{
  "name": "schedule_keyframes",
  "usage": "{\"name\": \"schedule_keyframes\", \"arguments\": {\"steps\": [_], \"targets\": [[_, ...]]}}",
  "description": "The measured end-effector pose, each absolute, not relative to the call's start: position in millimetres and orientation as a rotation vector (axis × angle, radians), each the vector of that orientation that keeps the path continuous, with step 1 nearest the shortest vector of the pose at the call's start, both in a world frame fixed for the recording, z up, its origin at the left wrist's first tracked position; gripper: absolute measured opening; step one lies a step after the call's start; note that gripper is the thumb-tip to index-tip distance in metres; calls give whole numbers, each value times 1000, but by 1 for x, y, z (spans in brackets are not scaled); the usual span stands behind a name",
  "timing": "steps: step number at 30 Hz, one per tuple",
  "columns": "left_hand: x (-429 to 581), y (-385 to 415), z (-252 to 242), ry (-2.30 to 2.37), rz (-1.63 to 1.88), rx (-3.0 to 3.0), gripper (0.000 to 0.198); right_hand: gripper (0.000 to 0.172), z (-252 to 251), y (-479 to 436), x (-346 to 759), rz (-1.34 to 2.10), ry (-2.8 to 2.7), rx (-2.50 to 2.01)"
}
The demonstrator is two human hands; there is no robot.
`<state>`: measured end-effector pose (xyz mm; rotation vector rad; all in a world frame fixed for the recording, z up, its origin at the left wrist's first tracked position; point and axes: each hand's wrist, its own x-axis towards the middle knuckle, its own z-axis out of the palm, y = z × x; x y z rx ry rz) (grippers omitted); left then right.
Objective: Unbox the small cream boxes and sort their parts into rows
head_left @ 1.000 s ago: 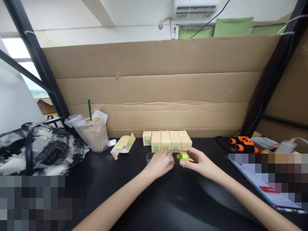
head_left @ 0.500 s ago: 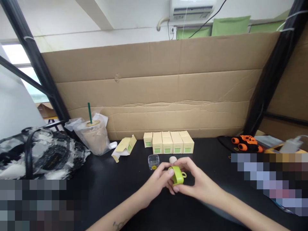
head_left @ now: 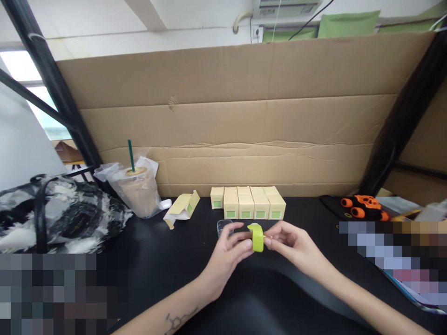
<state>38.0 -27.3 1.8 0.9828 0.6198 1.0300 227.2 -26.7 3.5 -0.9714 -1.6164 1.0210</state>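
A small, hollow, lime-green plastic case (head_left: 258,238) is held up over the black table between both hands. My left hand (head_left: 232,251) grips its left edge between thumb and fingers, the index finger lifted away. On the other side, my right hand (head_left: 288,239) pinches the small ring on the case, which its fingertips mostly cover. Just behind my left fingers stands a clear plastic box (head_left: 223,226), partly hidden. Something whitish shows at the case's top edge, too covered to make out.
Several cream cartons (head_left: 248,204) stand in a row before the cardboard wall (head_left: 226,130). Left of them lie an opened carton (head_left: 182,207), a bagged drink cup (head_left: 138,193) and a black-and-white bag (head_left: 77,216). An orange toy car (head_left: 365,206) is at the right.
The lime-green case has been turned so its outer face shows. My right fingers have shifted from its edges to its ring. My left hand now hides part of the clear box.
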Motion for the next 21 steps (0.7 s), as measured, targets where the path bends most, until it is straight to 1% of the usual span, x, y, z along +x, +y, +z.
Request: {"name": "schedule_keyframes", "arguments": {"steps": [4,12,21], "targets": [[38,-26,0,750,1006,1196,29,30,-1,-25,228,1074,-1589,-1010],[38,-26,-1,741,902,1255,36,25,-3,-20,235,1143,-1685,-1004],[34,-24,0,650,693,1239,40,26,0,-23,245,1303,-1760,-962]]}}
